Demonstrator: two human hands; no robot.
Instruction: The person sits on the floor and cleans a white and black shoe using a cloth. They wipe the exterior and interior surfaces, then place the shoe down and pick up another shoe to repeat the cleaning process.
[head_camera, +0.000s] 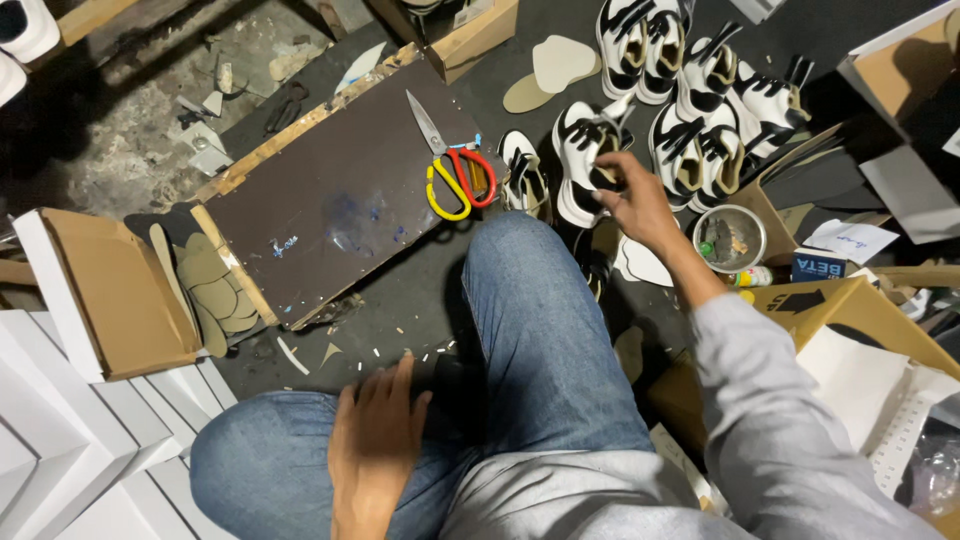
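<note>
reaching into a black-and-white shoe upper (580, 160) on the floor beside the dark counter (330, 200), right hand (630, 195) pinching its opening. resting left hand (375, 440) loose and empty on the jeans. probably picking up; calling next for a firm lift clear of scissors (450, 165).

Shoemaking workshop: unfinished black-and-white shoes (690, 90) upper right, cut insoles (215, 295) at left, scissors (452, 165) on a stained work board (330, 200).

A dark floor (420, 300) carries a brown board (340, 190); scissors (450, 165) lie on the board's right end, shoes (680, 90) just right of it.
</note>
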